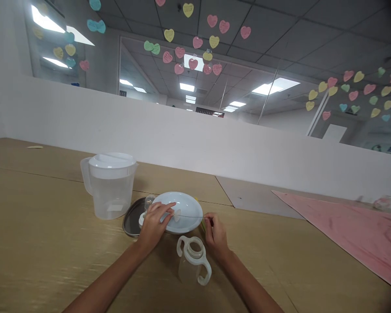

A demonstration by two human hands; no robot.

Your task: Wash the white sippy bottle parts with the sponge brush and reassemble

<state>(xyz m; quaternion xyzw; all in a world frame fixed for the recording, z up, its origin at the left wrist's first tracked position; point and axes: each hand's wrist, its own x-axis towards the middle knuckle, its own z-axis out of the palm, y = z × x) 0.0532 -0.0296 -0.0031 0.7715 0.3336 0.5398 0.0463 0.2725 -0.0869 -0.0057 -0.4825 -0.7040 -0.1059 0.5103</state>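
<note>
My left hand (154,221) is over the left side of a white bowl (190,225), its fingers closed on a small translucent bottle nipple (177,214). My right hand (216,232), at the bowl's right rim, pinches the end of a thin dark stick (192,216). The stick runs level across the bowl to the nipple; whether its tip is inside cannot be made out. Below the bowl, between my forearms, stands a clear baby bottle (189,269) with two white handles and an uncovered mouth. A dark round tray (130,221) is partly hidden behind my left hand.
A clear lidded pitcher (112,195) stands left of the tray. On the tray are a clear cap (149,201) and a white ring (141,218). Something yellow-green (203,224) shows beside my right hand. A pink cloth (342,230) covers the table's right side; a white wall (182,134) rises behind.
</note>
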